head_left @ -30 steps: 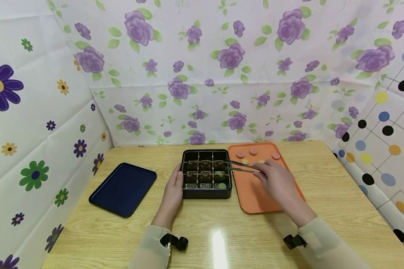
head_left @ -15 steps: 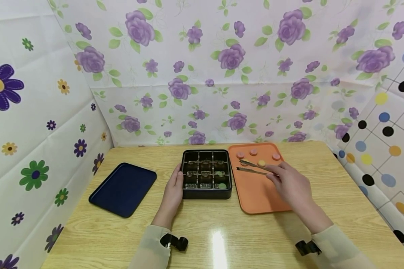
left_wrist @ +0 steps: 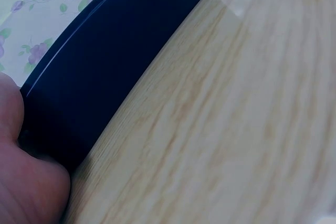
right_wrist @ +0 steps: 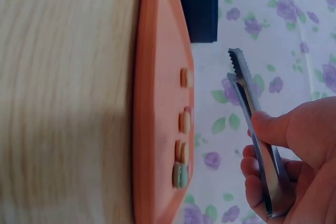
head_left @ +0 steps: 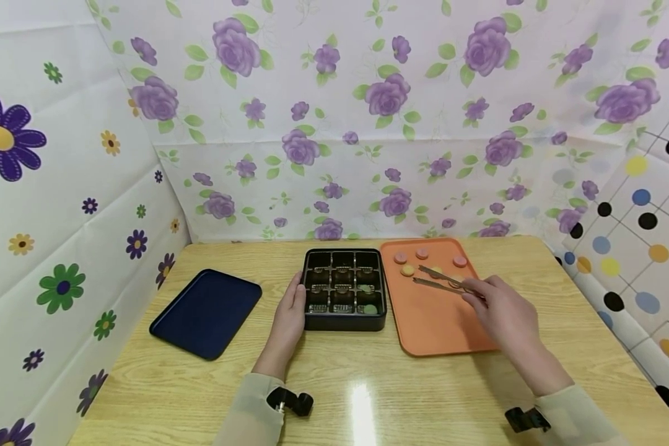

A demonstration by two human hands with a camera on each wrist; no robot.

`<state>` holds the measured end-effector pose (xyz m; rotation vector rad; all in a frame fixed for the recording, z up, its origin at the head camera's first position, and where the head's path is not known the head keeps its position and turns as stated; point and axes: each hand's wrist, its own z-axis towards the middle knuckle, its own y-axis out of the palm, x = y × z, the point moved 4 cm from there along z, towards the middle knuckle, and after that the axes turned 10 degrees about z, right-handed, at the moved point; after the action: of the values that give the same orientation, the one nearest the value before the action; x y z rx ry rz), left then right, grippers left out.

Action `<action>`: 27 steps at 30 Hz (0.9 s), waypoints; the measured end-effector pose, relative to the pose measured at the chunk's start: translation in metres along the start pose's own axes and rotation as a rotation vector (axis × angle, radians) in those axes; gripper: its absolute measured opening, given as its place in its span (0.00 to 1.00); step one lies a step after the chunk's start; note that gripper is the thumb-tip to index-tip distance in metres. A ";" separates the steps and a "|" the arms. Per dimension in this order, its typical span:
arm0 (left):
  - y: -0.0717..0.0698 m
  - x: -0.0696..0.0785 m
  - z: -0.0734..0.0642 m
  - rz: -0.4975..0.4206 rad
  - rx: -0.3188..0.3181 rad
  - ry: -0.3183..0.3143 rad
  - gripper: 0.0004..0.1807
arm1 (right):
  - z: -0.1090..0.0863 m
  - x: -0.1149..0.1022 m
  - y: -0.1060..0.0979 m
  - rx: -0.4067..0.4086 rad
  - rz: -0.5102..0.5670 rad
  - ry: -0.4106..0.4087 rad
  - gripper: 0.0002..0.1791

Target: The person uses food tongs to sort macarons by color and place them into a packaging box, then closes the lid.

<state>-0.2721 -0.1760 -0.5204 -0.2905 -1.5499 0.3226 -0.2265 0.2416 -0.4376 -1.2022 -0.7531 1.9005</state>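
My left hand (head_left: 287,313) rests along the left wall of a black box (head_left: 342,322), thumb near the rim. The box has a clear divided insert; two green macarons (head_left: 370,309) show in its right column, and the other compartments look dark. My right hand (head_left: 504,313) holds metal tongs (right_wrist: 270,169) between thumb and fingers. Their toothed tips are apart with nothing between them, above the orange tray (head_left: 432,328). Pink macarons (head_left: 401,257) and yellow macarons (head_left: 407,270) lie on the tray's far part; a green macaron (right_wrist: 180,176) shows in the right wrist view.
A dark blue tray or lid (head_left: 206,316) lies on the wooden table (head_left: 323,384) at the left. The orange tray stands close to the box's right side. Flowered cloth (head_left: 362,173) hangs behind the table.
The right hand has moved right with the tongs, from the box's right edge to over the orange tray. The left hand and box have stayed in place.
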 end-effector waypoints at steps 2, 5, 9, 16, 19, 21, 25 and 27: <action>0.000 0.000 0.000 -0.003 -0.001 -0.003 0.34 | -0.002 0.004 -0.002 0.000 -0.006 0.008 0.16; 0.001 0.000 0.001 -0.004 0.001 -0.002 0.34 | -0.003 0.008 -0.005 0.007 -0.020 0.014 0.16; 0.000 0.000 0.001 -0.004 0.003 -0.001 0.33 | -0.004 0.013 -0.009 0.014 -0.033 0.025 0.17; 0.000 0.000 0.000 0.004 0.003 -0.006 0.33 | -0.004 0.023 -0.014 0.005 -0.028 0.056 0.18; 0.000 -0.001 0.000 0.005 0.006 -0.004 0.34 | -0.004 0.030 -0.016 0.011 -0.033 0.074 0.18; 0.000 -0.001 0.000 0.004 0.006 -0.005 0.34 | -0.005 0.035 -0.017 0.013 -0.038 0.088 0.18; 0.000 -0.001 0.000 0.004 0.004 -0.005 0.34 | -0.007 0.043 -0.020 0.010 -0.046 0.106 0.17; 0.000 -0.001 0.000 0.004 0.003 -0.004 0.34 | -0.009 0.047 -0.021 0.012 -0.052 0.111 0.17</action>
<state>-0.2718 -0.1762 -0.5212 -0.2911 -1.5528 0.3286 -0.2257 0.2930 -0.4466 -1.2580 -0.7061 1.7786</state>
